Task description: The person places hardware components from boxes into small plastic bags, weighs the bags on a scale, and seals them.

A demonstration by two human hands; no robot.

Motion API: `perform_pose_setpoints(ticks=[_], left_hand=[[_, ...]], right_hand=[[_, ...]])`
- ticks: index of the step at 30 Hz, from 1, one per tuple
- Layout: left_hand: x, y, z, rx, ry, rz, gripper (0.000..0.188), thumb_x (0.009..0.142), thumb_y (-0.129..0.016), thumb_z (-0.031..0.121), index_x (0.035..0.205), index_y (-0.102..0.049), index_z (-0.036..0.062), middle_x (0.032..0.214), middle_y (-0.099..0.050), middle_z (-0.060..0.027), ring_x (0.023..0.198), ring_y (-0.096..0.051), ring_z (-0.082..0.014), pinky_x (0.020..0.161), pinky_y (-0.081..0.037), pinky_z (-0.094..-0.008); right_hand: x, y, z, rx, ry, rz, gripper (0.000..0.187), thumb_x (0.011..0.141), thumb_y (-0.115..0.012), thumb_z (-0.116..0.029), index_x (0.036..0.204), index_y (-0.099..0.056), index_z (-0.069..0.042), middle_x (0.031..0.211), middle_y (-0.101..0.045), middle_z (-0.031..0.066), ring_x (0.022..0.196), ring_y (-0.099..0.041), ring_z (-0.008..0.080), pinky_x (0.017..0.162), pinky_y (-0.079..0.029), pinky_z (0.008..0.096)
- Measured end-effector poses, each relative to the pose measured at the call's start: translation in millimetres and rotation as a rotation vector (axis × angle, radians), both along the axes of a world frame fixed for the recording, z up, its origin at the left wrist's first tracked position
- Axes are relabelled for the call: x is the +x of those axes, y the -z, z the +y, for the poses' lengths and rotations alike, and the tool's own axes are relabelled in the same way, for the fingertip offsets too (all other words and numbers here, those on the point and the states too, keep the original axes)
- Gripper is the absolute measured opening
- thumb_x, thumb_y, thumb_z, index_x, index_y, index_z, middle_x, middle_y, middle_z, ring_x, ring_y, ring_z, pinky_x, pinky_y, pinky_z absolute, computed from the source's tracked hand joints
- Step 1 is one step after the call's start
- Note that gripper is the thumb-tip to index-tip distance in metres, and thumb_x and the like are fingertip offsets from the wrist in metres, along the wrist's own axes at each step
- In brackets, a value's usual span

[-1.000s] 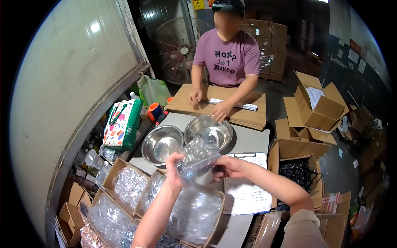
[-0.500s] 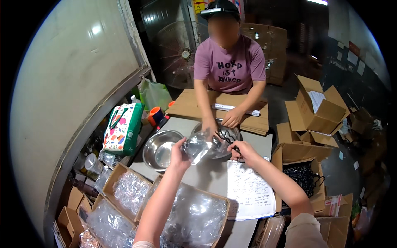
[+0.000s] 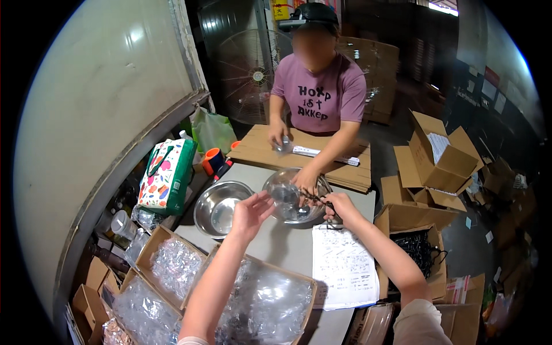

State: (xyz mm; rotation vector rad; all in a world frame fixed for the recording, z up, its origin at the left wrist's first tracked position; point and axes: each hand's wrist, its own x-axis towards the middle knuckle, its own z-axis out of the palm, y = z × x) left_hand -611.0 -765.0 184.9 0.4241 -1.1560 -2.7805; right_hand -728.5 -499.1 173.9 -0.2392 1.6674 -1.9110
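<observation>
My left hand (image 3: 250,215) is open above the table, fingers stretched out between two steel bowls. My right hand (image 3: 340,208) is closed on a small bunch of thin black bent pieces (image 3: 322,200) at the rim of the right steel bowl (image 3: 276,215). Clear plastic and some dark pieces lie in that bowl. The left steel bowl (image 3: 201,210) has nothing visible in it. Across the table, a co-worker's hand (image 3: 307,179) reaches into the right bowl by the black pieces. Their other hand (image 3: 278,131) holds something clear above the cardboard.
Clear plastic bags fill cardboard boxes (image 3: 313,299) at the front left. Written sheets (image 3: 345,267) lie right of centre. An open carton of black pieces (image 3: 415,253) stands right of the table. Flat cardboard (image 3: 253,144) covers the far edge, near orange tape rolls (image 3: 214,156).
The clear plastic bag has left my left hand, which has opened. My right hand still grips the black pieces. One of the co-worker's hands has moved from the bowl back over the cardboard.
</observation>
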Motion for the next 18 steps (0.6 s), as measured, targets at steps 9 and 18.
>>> perform_pose_setpoints(ticks=[9,18], left_hand=[[166.7,-101.2,-3.6,-0.176,0.048,-0.325,0.026,0.091,-0.059,0.011,0.113,-0.059,-0.0041,0.100,-0.064,-0.0101,0.098,-0.064,-0.0195,0.087,-0.051,-0.0313],[342.9,-139.3,-25.1,-0.288,-0.201,-0.401,0.032,0.087,-0.056,0.007,0.118,-0.056,-0.0026,0.108,-0.062,-0.0117,0.104,-0.062,-0.0234,0.091,-0.049,-0.0380]], right_hand=[[-30.4,-22.8,-63.1,0.000,-0.098,0.001,0.014,0.086,-0.061,-0.013,0.080,-0.060,0.000,0.059,-0.052,0.0049,0.044,-0.038,0.0113,0.045,-0.038,0.0260],[-73.1,4.1,-103.4,0.796,-0.058,0.789,0.037,0.077,-0.069,-0.029,0.100,-0.068,0.001,0.081,-0.068,0.0179,0.080,-0.066,0.0363,0.074,-0.051,0.0431]])
